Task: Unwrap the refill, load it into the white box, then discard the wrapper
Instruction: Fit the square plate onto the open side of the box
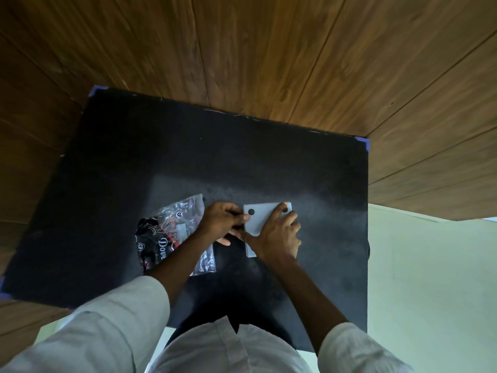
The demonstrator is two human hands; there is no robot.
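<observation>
Pale shirt fabric [228, 348] fills the bottom of the head view, with a rolled-up light sleeve [107, 327] on the left arm and another at the lower right. Both bare forearms reach forward over a black surface [134, 157] whose corners show strips of blue tape, set against a wall of brown wood panels [269, 49].

Near the middle of the surface lies the white box [259, 219], flat, with two dark round spots on its top face. The right hand [277, 238] lies spread over the box's near right part, its fingers [279, 211] stretched out flat and pressing on the lid, one fingertip beside the right-hand dark spot; it grips nothing, only bears down. The left hand [222, 222] is at the box's left edge, its fingers [236, 211] curled in and pinched close together against that edge, touching the thumb of the right hand. Whether they pinch something small or only the box's edge, I cannot tell.

Just to the left of the hands, partly under the left wrist, lies the wrapper [172, 232], crinkled, clear at its far end and black with light lettering at its near end. It rests flat on the surface, beside the box but not touching it. The refill itself cannot be made out.
</observation>
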